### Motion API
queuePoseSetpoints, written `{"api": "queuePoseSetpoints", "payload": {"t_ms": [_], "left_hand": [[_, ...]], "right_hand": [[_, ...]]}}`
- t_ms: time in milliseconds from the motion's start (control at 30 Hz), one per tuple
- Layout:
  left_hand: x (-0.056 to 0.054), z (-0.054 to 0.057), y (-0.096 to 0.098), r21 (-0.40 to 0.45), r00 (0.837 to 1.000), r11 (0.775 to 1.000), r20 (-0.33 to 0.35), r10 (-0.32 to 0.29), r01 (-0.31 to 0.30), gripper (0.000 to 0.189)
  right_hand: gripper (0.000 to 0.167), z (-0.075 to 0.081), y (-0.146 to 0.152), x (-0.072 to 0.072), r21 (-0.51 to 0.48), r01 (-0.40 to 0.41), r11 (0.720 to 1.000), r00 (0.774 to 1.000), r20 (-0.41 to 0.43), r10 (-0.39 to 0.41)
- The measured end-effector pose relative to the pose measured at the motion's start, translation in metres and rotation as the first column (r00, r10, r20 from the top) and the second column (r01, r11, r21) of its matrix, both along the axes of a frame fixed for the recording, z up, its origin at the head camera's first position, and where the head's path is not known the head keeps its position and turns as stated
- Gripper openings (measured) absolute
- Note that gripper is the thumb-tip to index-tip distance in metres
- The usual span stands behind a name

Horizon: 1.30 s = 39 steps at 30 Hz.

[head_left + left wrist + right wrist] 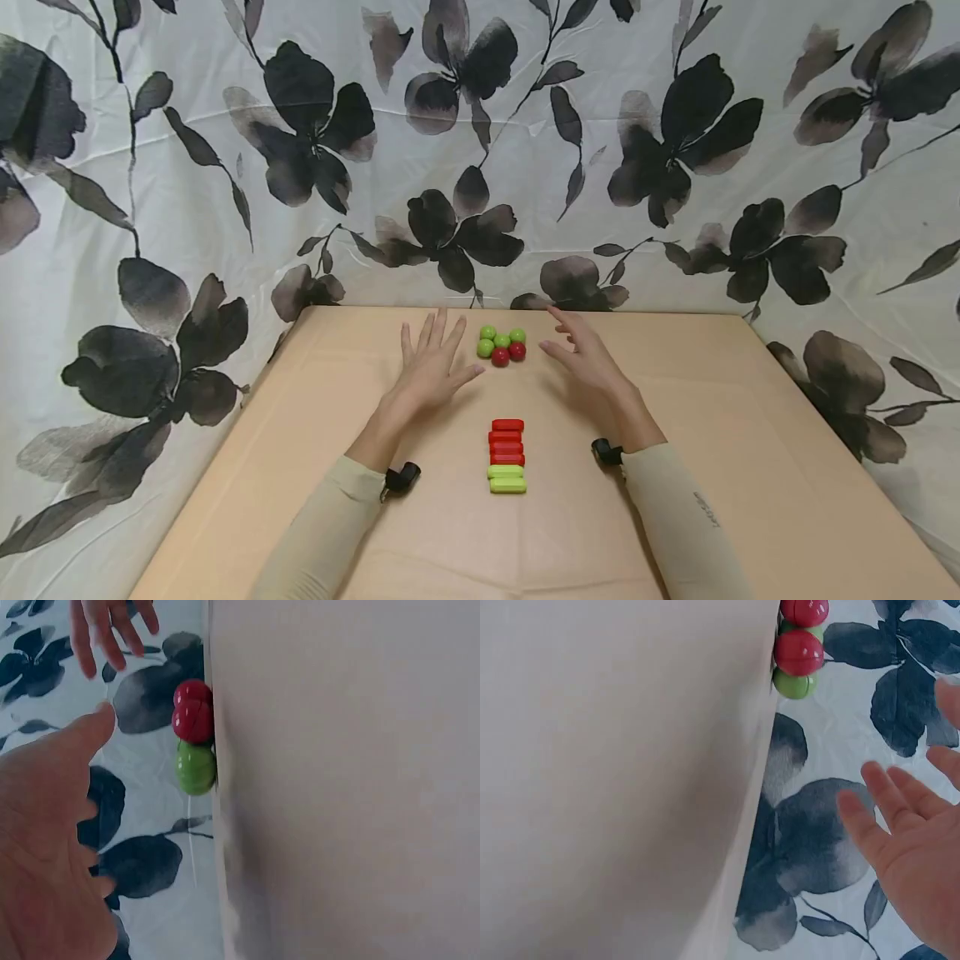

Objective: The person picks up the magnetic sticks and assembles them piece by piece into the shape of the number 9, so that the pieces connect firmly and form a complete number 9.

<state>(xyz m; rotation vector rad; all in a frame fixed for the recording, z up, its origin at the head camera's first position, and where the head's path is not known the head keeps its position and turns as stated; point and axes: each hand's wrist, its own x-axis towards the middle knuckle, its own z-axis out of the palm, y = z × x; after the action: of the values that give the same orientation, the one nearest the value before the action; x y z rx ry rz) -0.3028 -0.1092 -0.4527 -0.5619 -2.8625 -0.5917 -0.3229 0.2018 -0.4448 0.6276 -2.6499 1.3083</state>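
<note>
Several glossy green balls (pixel 502 341) and two red balls (pixel 500 357) sit in a tight cluster near the table's far edge. My left hand (pixel 431 362) is just left of them, fingers spread, holding nothing. On the other side, my right hand (pixel 588 357) holds nothing either, its palm turned toward the balls. Each wrist view shows a red ball (pixel 193 721) and a green ball (pixel 795 684) with thin seams, apart from the hand. Closer to me, several red bars (pixel 507 437) and two light green bars (pixel 507 485) lie in a column between my forearms.
The light wooden-coloured table (pixel 420 550) narrows toward its far edge. Behind and beside it hangs a white cloth (pixel 570 167) with dark flowers. A black wrist strap device (pixel 401 481) is on my left wrist and a similar one (pixel 606 452) on my right.
</note>
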Motion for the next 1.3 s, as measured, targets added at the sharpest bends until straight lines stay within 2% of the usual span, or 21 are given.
{"api": "queuePoseSetpoints", "payload": {"t_ms": [67,100,133,167,200,233,300,333,367,433,500,700,933,1067,1300], "left_hand": [[0.003,0.000,0.005,0.056,0.996,0.996,0.044,-0.078,0.075,0.076],[0.004,0.000,0.007,0.096,0.987,0.987,0.081,-0.139,0.131,0.067],[0.005,-0.001,0.010,0.132,0.970,0.973,0.126,-0.206,0.189,0.057],[0.007,-0.002,0.013,0.168,0.945,0.955,0.179,-0.273,0.244,0.047],[0.008,-0.003,0.015,0.203,0.911,0.933,0.233,-0.339,0.296,0.038],[0.010,-0.004,0.018,0.238,0.869,0.911,0.293,-0.398,0.337,0.030],[0.012,-0.006,0.023,0.277,0.787,0.876,0.389,-0.479,0.396,0.022],[0.013,-0.006,0.025,0.285,0.758,0.865,0.418,-0.500,0.413,0.020],[0.014,-0.007,0.027,0.291,0.739,0.858,0.438,-0.513,0.423,0.018],[0.016,-0.007,0.030,0.297,0.716,0.852,0.462,-0.524,0.432,0.017],[0.016,-0.007,0.032,0.285,0.712,0.850,0.464,-0.526,0.442,0.014],[0.016,-0.006,0.035,0.273,0.704,0.842,0.463,-0.538,0.464,0.009],[0.014,-0.010,0.035,0.257,0.727,0.851,0.443,-0.525,0.458,0.006],[0.014,-0.013,0.035,0.257,0.731,0.852,0.438,-0.523,0.455,0.005],[0.014,-0.014,0.036,0.307,0.717,0.847,0.451,-0.532,0.435,0.003]], "right_hand": [[0.068,-0.002,-0.004,-0.003,-0.032,-0.022,0.999,0.999,0.038,0.023],[0.067,-0.003,-0.006,-0.004,-0.047,-0.027,0.999,0.998,0.060,0.030],[0.066,-0.005,-0.008,-0.007,-0.058,-0.036,0.998,0.996,0.075,0.041],[0.064,-0.007,-0.010,-0.009,-0.065,-0.046,0.997,0.995,0.088,0.052],[0.063,-0.010,-0.012,-0.012,-0.070,-0.053,0.996,0.993,0.102,0.060],[0.062,-0.012,-0.014,-0.015,-0.070,-0.055,0.996,0.991,0.117,0.063],[0.060,-0.016,-0.018,-0.020,-0.062,-0.063,0.996,0.986,0.151,0.071],[0.059,-0.018,-0.020,-0.022,-0.055,-0.070,0.996,0.983,0.164,0.078],[0.058,-0.019,-0.022,-0.024,-0.047,-0.071,0.996,0.980,0.184,0.079],[0.056,-0.022,-0.025,-0.027,-0.023,-0.077,0.997,0.972,0.219,0.080],[0.053,-0.025,-0.028,-0.031,0.006,-0.088,0.996,0.970,0.227,0.084],[0.041,-0.028,-0.033,-0.038,0.099,-0.110,0.989,0.982,0.163,0.093],[0.037,-0.025,-0.037,-0.039,0.139,-0.104,0.985,0.980,0.183,0.078],[0.034,-0.027,-0.039,-0.041,0.168,-0.108,0.980,0.985,0.154,0.082],[0.029,-0.025,-0.041,-0.038,0.146,-0.102,0.984,0.985,0.153,0.080]]}}
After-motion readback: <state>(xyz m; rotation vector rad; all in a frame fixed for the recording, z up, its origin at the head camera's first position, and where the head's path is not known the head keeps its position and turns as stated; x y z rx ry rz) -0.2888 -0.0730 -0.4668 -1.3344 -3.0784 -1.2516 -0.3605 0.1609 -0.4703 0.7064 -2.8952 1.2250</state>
